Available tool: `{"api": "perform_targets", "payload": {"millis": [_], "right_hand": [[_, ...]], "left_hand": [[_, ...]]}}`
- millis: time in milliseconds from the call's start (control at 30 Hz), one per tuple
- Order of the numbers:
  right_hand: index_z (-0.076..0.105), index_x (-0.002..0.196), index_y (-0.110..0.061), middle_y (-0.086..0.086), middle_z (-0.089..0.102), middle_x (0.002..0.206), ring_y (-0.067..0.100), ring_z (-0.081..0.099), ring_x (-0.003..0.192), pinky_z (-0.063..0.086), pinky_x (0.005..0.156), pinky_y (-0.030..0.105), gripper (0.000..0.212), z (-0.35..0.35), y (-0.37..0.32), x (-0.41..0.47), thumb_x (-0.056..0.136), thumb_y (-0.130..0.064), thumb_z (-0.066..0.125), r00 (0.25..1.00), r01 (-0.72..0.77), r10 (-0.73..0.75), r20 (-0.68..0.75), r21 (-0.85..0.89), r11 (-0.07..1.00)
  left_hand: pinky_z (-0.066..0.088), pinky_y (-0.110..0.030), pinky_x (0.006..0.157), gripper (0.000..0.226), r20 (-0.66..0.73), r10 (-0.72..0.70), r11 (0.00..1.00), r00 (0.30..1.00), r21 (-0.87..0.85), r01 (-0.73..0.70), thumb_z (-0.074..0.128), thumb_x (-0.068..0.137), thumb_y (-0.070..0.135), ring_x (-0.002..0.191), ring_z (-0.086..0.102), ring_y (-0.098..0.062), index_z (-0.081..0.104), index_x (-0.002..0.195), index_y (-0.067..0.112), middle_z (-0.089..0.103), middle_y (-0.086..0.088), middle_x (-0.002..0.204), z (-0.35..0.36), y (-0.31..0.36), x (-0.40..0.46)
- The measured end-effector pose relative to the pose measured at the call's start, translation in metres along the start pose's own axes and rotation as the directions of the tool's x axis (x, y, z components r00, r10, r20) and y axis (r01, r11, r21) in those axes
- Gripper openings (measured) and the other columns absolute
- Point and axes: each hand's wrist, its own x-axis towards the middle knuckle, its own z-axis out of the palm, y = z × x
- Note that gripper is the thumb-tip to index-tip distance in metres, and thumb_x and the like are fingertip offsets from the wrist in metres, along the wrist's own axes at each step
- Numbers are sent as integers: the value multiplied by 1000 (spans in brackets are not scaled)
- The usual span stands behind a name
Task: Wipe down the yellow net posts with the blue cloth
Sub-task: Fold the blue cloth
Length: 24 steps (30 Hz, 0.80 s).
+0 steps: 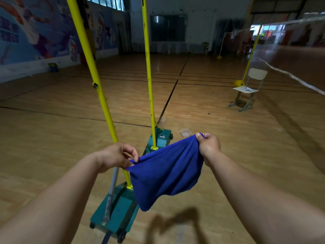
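Note:
A blue cloth hangs stretched between my two hands in front of me. My left hand pinches its left corner between thumb and fingers. My right hand grips the bunched right edge, held a little higher. Two yellow net posts rise from green wheeled bases: the near post leans up to the left from the near base, and the far post stands on the far base. The cloth hangs just right of the near post's foot and touches neither post.
Wooden court floor with dark lines all around. A small clear container lies on the floor by the far base. A white chair stands at the right beside another yellow post carrying a net. A mural wall runs along the left.

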Motion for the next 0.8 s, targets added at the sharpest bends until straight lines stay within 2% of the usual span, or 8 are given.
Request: {"api": "perform_targets", "payload": {"millis": [100, 233, 333, 433, 500, 600, 700, 800], "right_hand": [[59, 85, 8, 0, 53, 74, 17, 46, 71, 40, 62, 29, 36, -2, 0, 19, 100, -24, 61, 1000, -2, 2, -15, 3, 1000], [58, 69, -15, -5, 58, 69, 16, 53, 67, 41, 58, 21, 33, -10, -4, 45, 101, -25, 60, 1000, 3, -3, -25, 19, 1000], [62, 71, -16, -3, 61, 71, 17, 55, 69, 45, 66, 26, 32, -24, -1, 68, 101, -26, 60, 998, -36, 38, -43, 44, 998], [62, 71, -17, -3, 63, 73, 19, 56, 72, 47, 76, 29, 31, -42, 6, 90, 100, -27, 62, 995, -71, 75, -60, 78, 994], [66, 73, -17, -1, 67, 76, 19, 60, 74, 51, 79, 32, 27, -49, 8, 101, 99, -27, 66, 996, -80, 84, -42, 91, 993], [73, 84, -11, 1, 69, 76, 18, 63, 72, 52, 76, 32, 16, -57, 11, 117, 92, -25, 75, 995, -93, 96, -22, 116, 989], [67, 82, -10, 4, 70, 83, 22, 66, 76, 56, 77, 34, 20, -64, 12, 130, 83, -20, 85, 989, -146, 149, -10, 137, 980], [64, 89, -3, 14, 71, 88, 29, 68, 77, 63, 83, 49, 30, -61, 7, 132, 78, -15, 89, 959, -278, 263, 102, 190, 942]], "left_hand": [[55, -29, 64, 40, -101, -25, 936, 995, 348, 59, 56, 79, -22, 65, 63, -13, 79, 87, 10, 70, 1, 71, 9, 17, 23], [46, -31, 64, 51, -52, -106, 910, 993, 398, 118, 41, 78, -17, 68, 55, -23, 72, 64, 21, 66, -6, 70, 28, 36, 50], [45, -27, 58, 13, -91, -132, 952, 987, 267, 152, 58, 73, 18, 61, 57, -18, 70, 67, 15, 63, -2, 62, 34, 51, 61], [47, -28, 57, 27, -112, -91, 974, 990, 197, 112, 74, 76, 36, 58, 57, -15, 63, 67, 13, 59, 1, 58, 36, 61, 74], [43, -22, 54, 40, -182, 10, 982, 983, 189, 25, 84, 81, 24, 57, 50, -13, 54, 55, 18, 50, 1, 56, 41, 66, 82], [46, -20, 49, 37, -399, 71, 997, 914, -7, -80, 80, 82, 1, 62, 51, -18, 52, 60, 12, 51, -8, 62, 51, 77, 96], [50, -22, 45, 30, -520, -100, 953, 849, -294, -68, 77, 81, -7, 61, 52, -18, 54, 82, 11, 53, -5, 66, 59, 87, 112], [54, -24, 48, 26, -404, -325, 876, 855, -469, 112, 71, 85, -7, 64, 57, -19, 54, 87, 13, 58, -8, 75, 72, 94, 126]]}}
